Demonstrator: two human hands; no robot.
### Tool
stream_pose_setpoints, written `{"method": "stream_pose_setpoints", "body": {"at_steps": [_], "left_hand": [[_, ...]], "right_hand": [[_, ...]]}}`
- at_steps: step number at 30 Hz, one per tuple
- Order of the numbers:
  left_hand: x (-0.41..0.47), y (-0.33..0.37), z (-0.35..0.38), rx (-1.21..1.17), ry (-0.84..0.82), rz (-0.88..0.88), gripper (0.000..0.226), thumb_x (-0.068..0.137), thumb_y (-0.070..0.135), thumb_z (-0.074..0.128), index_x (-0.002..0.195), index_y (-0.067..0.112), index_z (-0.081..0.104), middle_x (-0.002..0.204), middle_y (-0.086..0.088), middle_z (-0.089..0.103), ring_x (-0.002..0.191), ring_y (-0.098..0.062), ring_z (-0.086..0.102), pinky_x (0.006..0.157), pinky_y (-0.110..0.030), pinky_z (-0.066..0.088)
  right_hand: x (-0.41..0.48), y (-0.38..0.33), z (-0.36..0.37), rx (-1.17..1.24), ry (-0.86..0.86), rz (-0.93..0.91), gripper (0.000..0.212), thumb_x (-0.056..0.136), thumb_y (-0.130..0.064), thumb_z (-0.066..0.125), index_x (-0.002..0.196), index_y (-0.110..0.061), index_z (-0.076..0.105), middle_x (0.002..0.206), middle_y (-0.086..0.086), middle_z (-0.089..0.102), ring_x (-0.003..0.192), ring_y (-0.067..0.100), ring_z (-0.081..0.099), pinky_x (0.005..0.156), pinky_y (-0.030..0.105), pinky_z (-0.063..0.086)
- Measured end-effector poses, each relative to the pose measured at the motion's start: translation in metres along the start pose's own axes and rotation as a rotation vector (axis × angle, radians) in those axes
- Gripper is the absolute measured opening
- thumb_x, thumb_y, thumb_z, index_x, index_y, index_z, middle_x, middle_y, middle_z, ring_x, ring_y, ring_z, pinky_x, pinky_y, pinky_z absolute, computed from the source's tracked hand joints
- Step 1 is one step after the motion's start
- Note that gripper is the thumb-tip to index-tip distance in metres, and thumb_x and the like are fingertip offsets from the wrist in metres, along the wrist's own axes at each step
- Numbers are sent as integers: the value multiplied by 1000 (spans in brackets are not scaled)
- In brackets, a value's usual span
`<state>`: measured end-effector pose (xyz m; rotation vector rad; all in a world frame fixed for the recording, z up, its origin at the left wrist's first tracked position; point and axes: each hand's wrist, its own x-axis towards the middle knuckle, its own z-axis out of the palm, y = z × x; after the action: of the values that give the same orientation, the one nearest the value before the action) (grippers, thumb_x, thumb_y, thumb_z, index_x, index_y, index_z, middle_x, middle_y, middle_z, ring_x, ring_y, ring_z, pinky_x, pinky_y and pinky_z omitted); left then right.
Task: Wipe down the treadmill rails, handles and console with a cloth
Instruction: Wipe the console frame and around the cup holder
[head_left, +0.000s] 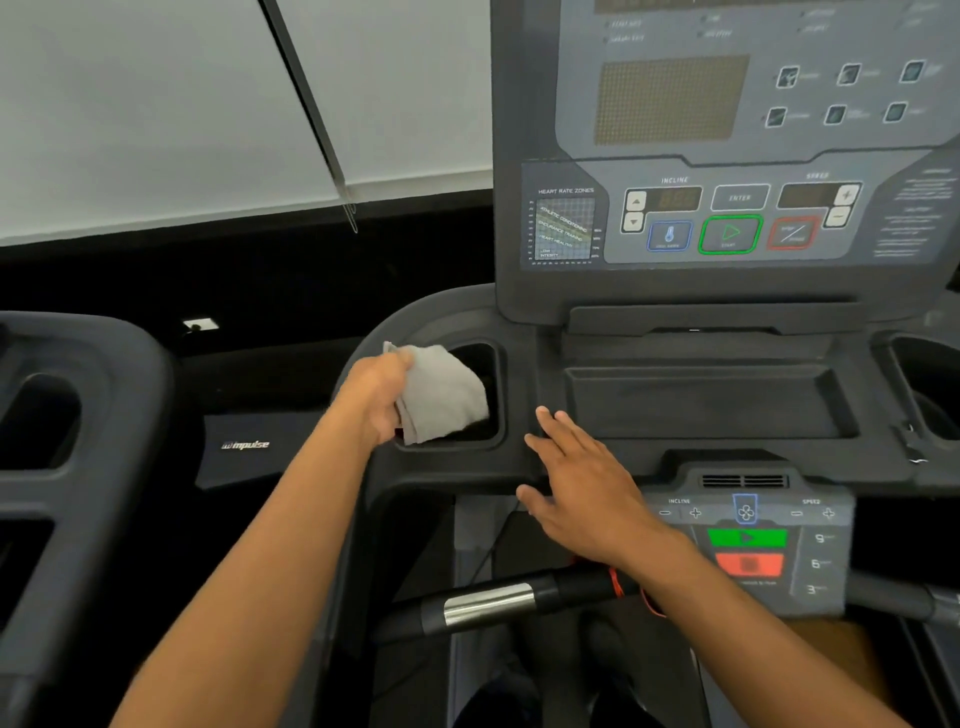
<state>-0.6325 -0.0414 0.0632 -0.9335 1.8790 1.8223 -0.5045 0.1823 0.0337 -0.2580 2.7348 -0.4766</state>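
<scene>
Left hand (376, 397) presses cloth (441, 392) into cup holder (493, 364).

Dark console deck (519, 457) of treadmill carries everything here. Left cup pocket (480, 374) sunk into deck, left of centre tray. Grey cloth (441, 395) bunched at pocket's left rim, draped into opening, held in left hand (376, 395) with grip closed around it. Right hand (587, 488) flat, fingers spread, palm down on deck just right of pocket, below tray's left corner. Centre tray (701, 405) shallow, rectangular. Second pocket (930, 384) at deck's far right, beyond tray.
</scene>
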Motion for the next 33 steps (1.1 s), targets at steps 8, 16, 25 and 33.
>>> {"method": "stream_pose_setpoints", "body": {"at_steps": [8,16,25,33], "left_hand": [[-23,-7,31,-171,106,75,26,108,33,50,124,14,55,106,-10,69,95,-25,69,76,-39,60],[7,-3,111,-215,66,-41,48,110,24,35,156,10,39,147,-16,55,135,-32,54,70,-23,51],[-11,-15,33,-129,-152,28,38,107,38,52,133,10,61,114,-7,76,107,-25,72,97,-47,57],[-49,6,-32,-75,124,248,23,108,36,51,114,18,63,101,-2,74,98,-20,72,91,-41,57]], "right_hand": [[-1,0,-1,-13,-19,-10,72,106,-54,43,165,-18,20,174,-1,-10,160,16,-12,129,35,5],[0,1,0,-16,2,-21,72,106,-53,45,165,-20,21,174,-1,-10,160,16,-11,125,32,0],[0,-2,2,-51,-13,-25,72,106,-55,42,165,-18,21,174,3,-12,160,19,-14,127,34,0],[-2,0,2,-26,-14,-32,72,106,-54,41,165,-18,19,174,1,-14,159,17,-16,124,32,-4]]}}
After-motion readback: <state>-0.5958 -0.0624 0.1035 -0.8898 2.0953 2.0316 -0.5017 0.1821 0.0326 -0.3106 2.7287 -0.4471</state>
